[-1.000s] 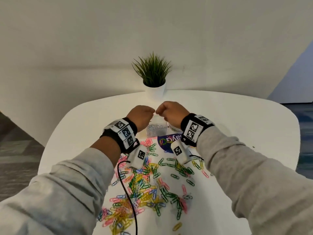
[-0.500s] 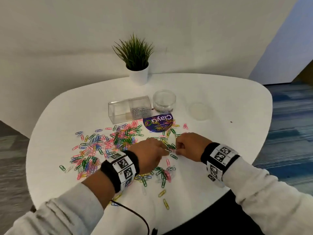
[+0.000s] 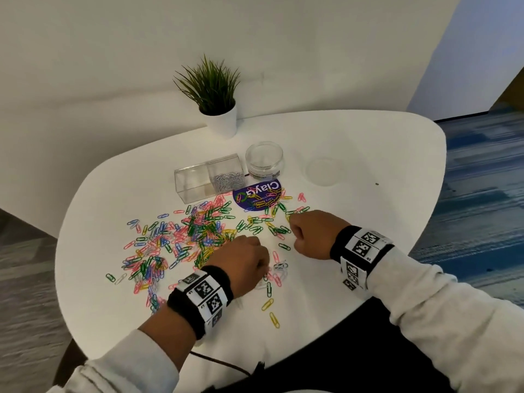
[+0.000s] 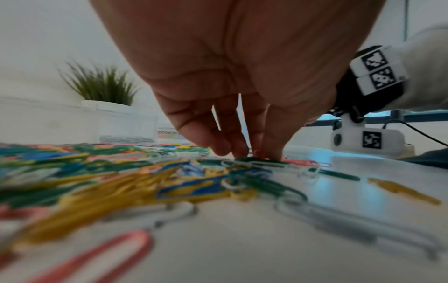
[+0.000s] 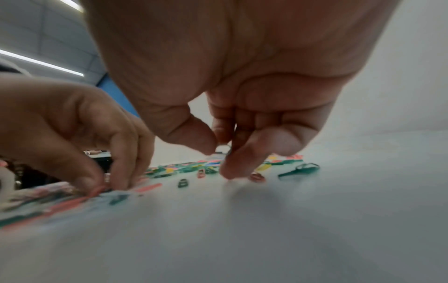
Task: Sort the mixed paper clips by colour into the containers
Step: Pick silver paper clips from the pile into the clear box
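**Readable text in the scene**

A round purple lid lay on the white table with "ClayG" in white letters, upside down from the head view; a smaller line under it was too small to read. The clear round jar carried a label reading "STATIONERY" in the left wrist view, the rest cut off by the fingers. Wristband marker tags showed black-and-white codes; their tiny numbers were illegible.

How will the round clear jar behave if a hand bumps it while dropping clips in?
The jar looks squat and wide-based, so tipping seems unlikely. It appears empty and light on the smooth table, so it would probably slide instead.
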Tool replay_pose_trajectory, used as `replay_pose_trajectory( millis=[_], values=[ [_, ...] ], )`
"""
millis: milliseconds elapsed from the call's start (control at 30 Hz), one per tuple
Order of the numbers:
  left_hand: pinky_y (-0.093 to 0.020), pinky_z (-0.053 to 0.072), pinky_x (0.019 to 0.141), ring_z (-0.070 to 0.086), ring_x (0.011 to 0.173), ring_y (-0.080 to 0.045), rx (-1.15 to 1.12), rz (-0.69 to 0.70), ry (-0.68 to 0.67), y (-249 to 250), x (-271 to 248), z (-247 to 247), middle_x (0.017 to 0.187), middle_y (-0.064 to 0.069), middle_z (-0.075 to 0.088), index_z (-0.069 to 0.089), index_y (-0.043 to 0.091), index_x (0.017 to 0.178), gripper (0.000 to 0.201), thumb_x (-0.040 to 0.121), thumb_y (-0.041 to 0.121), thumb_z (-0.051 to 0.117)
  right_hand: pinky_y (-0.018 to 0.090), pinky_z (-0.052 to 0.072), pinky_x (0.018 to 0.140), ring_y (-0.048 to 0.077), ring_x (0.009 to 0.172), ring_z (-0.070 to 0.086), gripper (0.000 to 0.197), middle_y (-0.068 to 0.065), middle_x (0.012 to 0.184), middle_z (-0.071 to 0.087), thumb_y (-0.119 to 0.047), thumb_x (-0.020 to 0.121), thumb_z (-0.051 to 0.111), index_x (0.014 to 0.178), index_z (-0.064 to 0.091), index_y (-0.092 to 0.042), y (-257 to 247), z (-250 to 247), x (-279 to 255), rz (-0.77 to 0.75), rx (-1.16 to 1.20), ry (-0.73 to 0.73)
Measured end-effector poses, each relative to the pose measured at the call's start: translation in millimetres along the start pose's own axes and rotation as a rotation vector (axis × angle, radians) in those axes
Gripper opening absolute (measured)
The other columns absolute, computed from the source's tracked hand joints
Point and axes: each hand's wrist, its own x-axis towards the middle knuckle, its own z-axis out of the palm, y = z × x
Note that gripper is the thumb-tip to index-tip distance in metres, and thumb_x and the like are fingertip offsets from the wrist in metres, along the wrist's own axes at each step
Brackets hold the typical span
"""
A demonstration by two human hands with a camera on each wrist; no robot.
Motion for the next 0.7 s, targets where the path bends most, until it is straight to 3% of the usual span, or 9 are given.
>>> replay_pose_trajectory(
  millis=[100,200,300,367,433,500,633,700],
  values=[
    [-0.036,0.050,0.082,0.055,0.098,-0.020,0.001,-0.070,0.024,-11.7,-5.7,-0.1,0.098,0.006,0.057,0.068,0.027,0.100,0.014,0.093,0.030,0.056,0.026,0.041,0.065,0.015,0.080,0.054,0.015,-0.009,0.085,0.058,-0.014,0.088,0.049,0.096,0.057,-0.025,-5.7,0.4,-6.5,-0.043,0.145,-0.042],
    [-0.037,0.049,0.084,0.054,0.101,-0.022,0.000,-0.042,0.070,-10.6,-11.8,-1.7,0.103,0.004,0.060,0.068,0.028,0.109,0.022,0.093,0.022,0.054,0.026,0.041,0.070,0.018,0.087,0.053,0.015,-0.005,0.090,0.059,-0.011,0.094,0.044,0.089,0.055,-0.020,-13.2,4.3,-5.1,-0.063,0.199,-0.156],
    [-0.033,0.046,0.083,0.052,0.100,-0.019,-0.034,0.017,0.072,5.4,-17.9,-0.2,0.104,0.004,0.060,0.069,0.028,0.109,0.021,0.096,0.029,0.053,0.022,0.033,0.060,0.014,0.078,0.046,0.012,-0.006,0.080,0.049,-0.016,0.094,0.051,0.082,0.050,-0.018,-19.8,9.1,-2.6,-0.064,0.192,-0.200],
    [-0.032,0.047,0.081,0.053,0.099,-0.019,-0.021,0.037,0.066,14.4,-20.8,2.7,0.102,0.004,0.061,0.070,0.028,0.105,0.020,0.096,0.034,0.053,0.024,0.036,0.065,0.014,0.084,0.049,0.005,-0.007,0.090,0.053,-0.025,0.091,0.058,0.090,0.055,-0.022,-22.0,12.8,-2.3,-0.086,0.144,-0.148],
    [-0.034,0.049,0.079,0.055,0.096,-0.020,0.025,0.025,0.050,16.9,-22.8,5.2,0.099,0.004,0.060,0.071,0.027,0.102,0.022,0.095,0.037,0.053,0.027,0.039,0.074,0.015,0.092,0.051,0.014,-0.007,0.100,0.055,-0.036,0.091,0.062,0.100,0.059,-0.026,-22.1,18.6,-2.1,-0.073,0.066,-0.144],
    [-0.034,0.050,0.078,0.056,0.095,-0.020,0.044,-0.019,0.016,14.5,-25.6,6.6,0.098,0.004,0.060,0.071,0.026,0.101,0.024,0.094,0.040,0.053,0.028,0.039,0.076,0.015,0.093,0.051,0.017,-0.008,0.099,0.054,-0.039,0.091,0.063,0.101,0.063,-0.026,-21.7,22.5,-2.5,-0.053,0.049,-0.145],
    [-0.032,0.050,0.085,0.055,0.105,-0.018,0.038,-0.049,-0.023,8.9,-33.2,12.9,0.107,0.007,0.061,0.069,0.030,0.109,0.026,0.092,0.044,0.054,0.021,0.035,0.062,0.011,0.080,0.052,0.014,-0.011,0.086,0.055,-0.031,0.090,0.065,0.095,0.066,-0.018,-18.4,16.4,-3.6,-0.034,0.098,-0.111],
    [-0.031,0.049,0.085,0.055,0.105,-0.018,0.014,-0.061,-0.008,8.4,-36.0,15.6,0.109,0.007,0.061,0.069,0.029,0.105,0.023,0.093,0.042,0.053,0.022,0.033,0.056,0.011,0.064,0.045,0.006,-0.006,0.075,0.051,-0.019,0.090,0.063,0.085,0.060,-0.015,-17.4,8.3,-4.6,0.050,0.365,-0.089]
  ],
)
